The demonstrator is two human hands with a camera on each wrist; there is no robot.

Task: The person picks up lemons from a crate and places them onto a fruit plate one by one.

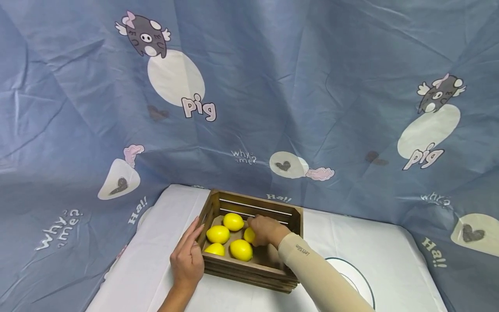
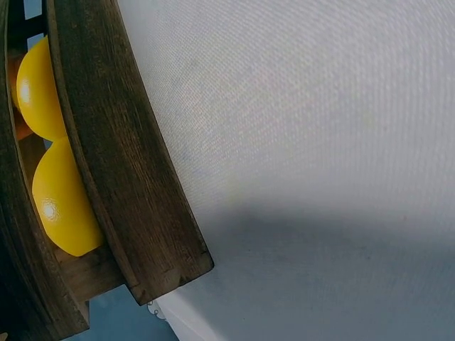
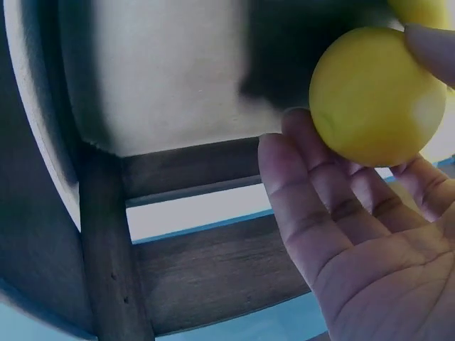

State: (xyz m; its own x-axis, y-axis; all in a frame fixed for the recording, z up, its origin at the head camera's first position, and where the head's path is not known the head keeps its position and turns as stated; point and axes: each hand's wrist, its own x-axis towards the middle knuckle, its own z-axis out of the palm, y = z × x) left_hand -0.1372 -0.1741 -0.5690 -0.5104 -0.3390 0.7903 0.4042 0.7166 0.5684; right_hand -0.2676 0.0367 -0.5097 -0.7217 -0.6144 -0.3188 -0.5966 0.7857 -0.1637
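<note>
Currently, a lemon (image 3: 377,99) is sitting in a pinch inside a crate (image 1: 249,272)

Evidently, the right hand (image 1: 267,229) is holding the lemon between its thumb (image 3: 434,50) and its curled fingers (image 3: 295,188). Thumb and fingers are standing only as far apart as the fruit is wide, with the thumb pressing one side and the fingers curving under the opposite one. That narrow grip is probably giving control in close quarters, as four other lemons (image 1: 241,250) are lying on the crate's floor, mostly toward its left.

The lemon is sitting near the middle of the crate, partly hidden by the hand in the head view. No view is clearly showing whether it is touching the floor.

Meanwhile, the left hand (image 1: 188,260) is resting against the crate's near left corner, its fingers fairly straight and pointing up along the side. It is gripping no fruit and is likely steadying the crate while the other hand is busy within. Its wrist camera is showing slats and two lemons through a gap, so the exact contact is escaping view.

As for looks, the lemon is showing smooth, even yellow skin and is appearing nearly round from the right wrist, with a faint greenish mark toward the fingers and a paler patch on the far side. The others are looking brighter and more oval from above.
</note>
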